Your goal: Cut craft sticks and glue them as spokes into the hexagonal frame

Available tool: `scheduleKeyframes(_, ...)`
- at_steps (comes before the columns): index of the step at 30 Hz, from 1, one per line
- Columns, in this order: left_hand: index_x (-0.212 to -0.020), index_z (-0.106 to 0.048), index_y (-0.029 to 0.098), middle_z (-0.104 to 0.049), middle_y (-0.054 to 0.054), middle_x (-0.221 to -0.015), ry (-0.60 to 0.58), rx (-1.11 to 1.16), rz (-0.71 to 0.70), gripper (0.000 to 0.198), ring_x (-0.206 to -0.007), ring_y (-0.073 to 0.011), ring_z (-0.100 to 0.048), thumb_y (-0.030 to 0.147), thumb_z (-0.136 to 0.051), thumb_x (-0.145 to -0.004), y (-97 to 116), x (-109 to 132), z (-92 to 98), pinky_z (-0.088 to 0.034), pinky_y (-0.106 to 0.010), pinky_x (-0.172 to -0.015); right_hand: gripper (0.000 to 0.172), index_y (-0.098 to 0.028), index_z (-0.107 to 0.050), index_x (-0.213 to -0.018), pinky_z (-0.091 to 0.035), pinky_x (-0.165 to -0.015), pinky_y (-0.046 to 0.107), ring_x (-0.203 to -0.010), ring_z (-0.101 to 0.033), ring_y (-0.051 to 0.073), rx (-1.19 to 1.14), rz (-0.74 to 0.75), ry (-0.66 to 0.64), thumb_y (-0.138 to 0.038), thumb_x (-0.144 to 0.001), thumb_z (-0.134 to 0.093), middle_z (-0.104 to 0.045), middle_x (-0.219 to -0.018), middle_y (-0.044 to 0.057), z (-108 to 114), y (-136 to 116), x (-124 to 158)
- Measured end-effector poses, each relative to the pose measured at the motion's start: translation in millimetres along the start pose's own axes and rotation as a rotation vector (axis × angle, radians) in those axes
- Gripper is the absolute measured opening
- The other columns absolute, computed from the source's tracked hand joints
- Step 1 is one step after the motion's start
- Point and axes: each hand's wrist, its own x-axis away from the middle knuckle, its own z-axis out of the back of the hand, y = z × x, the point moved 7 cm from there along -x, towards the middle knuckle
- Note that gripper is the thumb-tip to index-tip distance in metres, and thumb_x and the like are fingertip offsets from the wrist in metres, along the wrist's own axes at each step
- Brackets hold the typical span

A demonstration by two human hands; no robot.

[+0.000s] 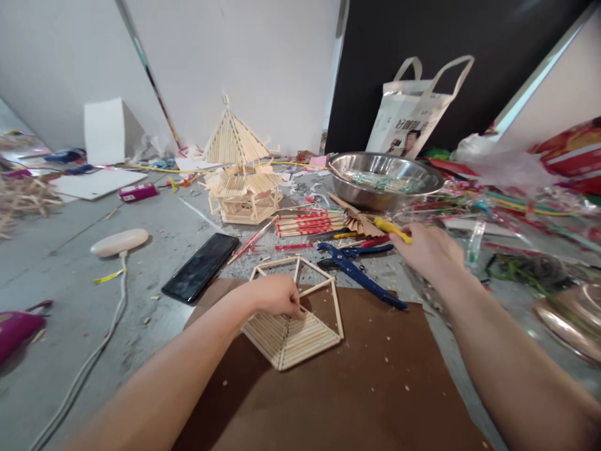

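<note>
A six-sided frame of thin wooden sticks (307, 338) lies on a brown board (357, 388). Its near panels are filled with rows of sticks; the far ones are open. My left hand (277, 294) is over the middle of the frame, fingers closed at its centre; the fingertips are partly hidden. To the right, my right hand (429, 250) closes around the end of a yellow handle (387, 227), whose tool head I cannot make out. Just below that lie blue-handled pliers (359, 272). Red-and-pale sticks (310, 222) lie in a bundle beyond the frame.
A stick-built pavilion model (239, 181) stands behind. At the back right are a metal basin (385, 181) and a white bag (406, 113). A black phone (201, 268) lies left of the board, near a white corded device (119, 242). Scraps litter the floor.
</note>
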Motion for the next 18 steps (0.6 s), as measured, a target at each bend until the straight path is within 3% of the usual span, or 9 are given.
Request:
scheduleKeyframes(4,-0.059,-0.064,0.017,-0.05,0.003,-0.043,-0.04,0.011,0.005,0.021,-0.042,-0.0073,-0.042,0.036,-0.055,-0.059,-1.0,0.3,-2.0,-0.028,-0.018,-0.042,0.058,-0.014,-0.055,-0.097,-0.036,-0.058,0.042,-0.082,-0.052,0.034,0.013,-0.12,-0.105,-0.058,-0.07,-0.03,-0.055,-0.092,0.019,-22.6,27.4,-8.2)
scheduleKeyframes(9,-0.064,-0.064,0.016,-0.047,0.003,-0.041,-0.11,0.051,0.024,0.024,-0.04,-0.0071,-0.042,0.035,-0.051,-0.062,-1.7,2.3,-4.3,-0.029,-0.018,-0.043,0.068,-0.013,-0.05,-0.105,-0.035,-0.063,0.042,-0.088,-0.051,0.034,0.021,-0.22,-0.222,-0.063,-0.069,-0.023,-0.055,-0.093,0.019,-40.1,37.4,-9.5)
scheduleKeyframes(15,-0.069,-0.066,0.014,-0.057,0.0,-0.055,-0.077,-0.037,-0.021,0.023,-0.047,-0.0072,-0.043,0.03,-0.05,-0.063,5.9,2.5,-0.1,-0.03,-0.018,-0.047,0.067,-0.015,-0.049,-0.106,-0.037,-0.068,0.045,-0.092,-0.048,0.035,-0.095,-0.287,-0.282,-0.065,-0.066,-0.029,-0.052,-0.101,0.02,-50.3,41.6,-14.7)
scheduleKeyframes(18,-0.069,-0.066,0.014,-0.058,0.0,-0.056,-0.076,-0.069,-0.027,0.022,-0.047,-0.007,-0.042,0.028,-0.051,-0.064,8.4,2.8,0.6,-0.029,-0.018,-0.047,0.054,-0.014,-0.053,-0.099,-0.037,-0.064,0.041,-0.083,-0.052,0.031,-0.174,-0.265,-0.296,-0.054,-0.072,-0.03,-0.058,-0.084,0.018,-57.1,45.7,-19.0)
